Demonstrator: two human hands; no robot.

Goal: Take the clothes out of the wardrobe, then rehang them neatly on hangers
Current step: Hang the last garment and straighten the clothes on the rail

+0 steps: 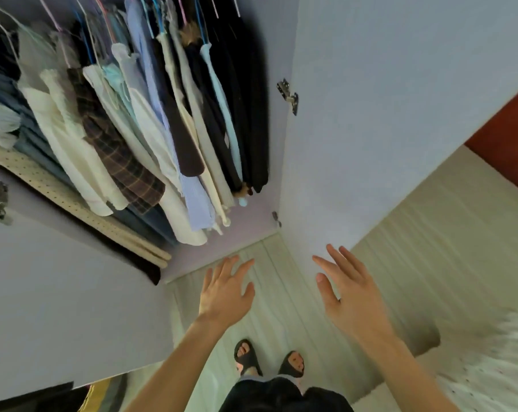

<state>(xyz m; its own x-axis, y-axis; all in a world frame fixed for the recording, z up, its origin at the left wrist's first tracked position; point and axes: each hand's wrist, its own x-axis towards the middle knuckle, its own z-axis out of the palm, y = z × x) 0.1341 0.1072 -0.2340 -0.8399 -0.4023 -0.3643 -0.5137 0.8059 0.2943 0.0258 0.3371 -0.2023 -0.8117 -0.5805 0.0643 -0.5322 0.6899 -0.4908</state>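
clothes (139,123): packed row hanging in the wardrobe (370,114), 10 to 12 o'clock of view, well apart from both hands
handling: soft, floppy, mostly light; dark coats (246,114) at the right end probably heavier; hems would likely slide if tugged
where to hold: at the hangers (159,16), neck or shoulders, lift hook and garment together
hangers: thin, blue and pink, 12 o'clock; the rail cannot be made out
left hand (225,292): 6 o'clock, fingers straight and spread, empty, touching nothing
right hand (350,295): 5 o'clock, in front of the open door, fingers spread, empty
step: reaching in, no garment out yet
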